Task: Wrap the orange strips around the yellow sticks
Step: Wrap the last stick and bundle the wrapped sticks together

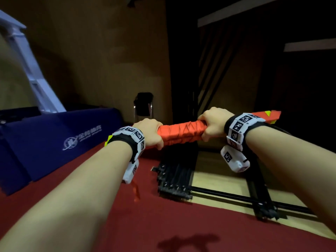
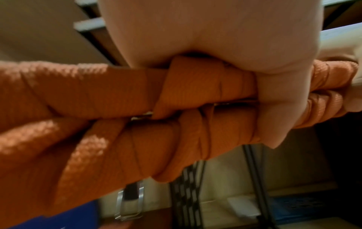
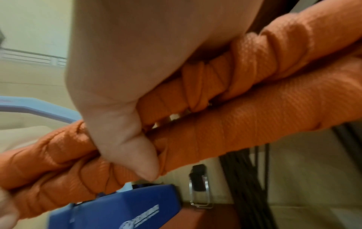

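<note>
Fingers of both hands are curled tight round one wrapped bundle held level in the air: the left hand clamps its nine o'clock end, the right hand its three o'clock end, knuckles up. Below them at six o'clock spreads the counter, covered in dull red cloth with a soft nap. At nine o'clock hangs a blue cloth printed with a white logo, its lettering too blurred to read. At four o'clock black metal rails lie in a stack on pale flooring. The bundle itself is the orange strips, ribbed woven fabric wound in overlapping diagonal turns; the wrist views show them covering two parallel rods pressed side by side. Of the yellow sticks only small bright slivers show, past the right wrist at three o'clock and behind the left wrist band; the rest is hidden under fabric. A loose orange tail dangles under the left wrist, motion-blurred.
</note>
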